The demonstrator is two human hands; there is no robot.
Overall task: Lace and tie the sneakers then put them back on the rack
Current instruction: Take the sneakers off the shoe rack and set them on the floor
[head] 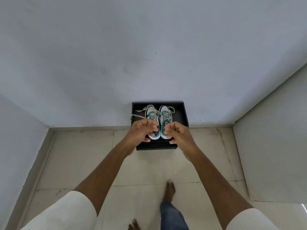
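Observation:
Two white and green sneakers stand side by side on a low black rack [182, 113] against the wall, the left sneaker [152, 116] and the right sneaker [165, 114]. Their cream laces [141, 112] lie loose, spilling over the rack's left side. My left hand [141, 132] hovers over the near end of the left sneaker, fingers curled and apart, holding nothing. My right hand [177, 131] hovers over the near end of the right sneaker in the same way. Both hands hide the nearer parts of the shoes.
The rack sits on a beige tiled floor [86, 163] where it meets a pale grey wall [149, 55]. A wall closes in on the left, and a white panel [274, 146] stands at the right. My bare feet [170, 191] are on the tiles below.

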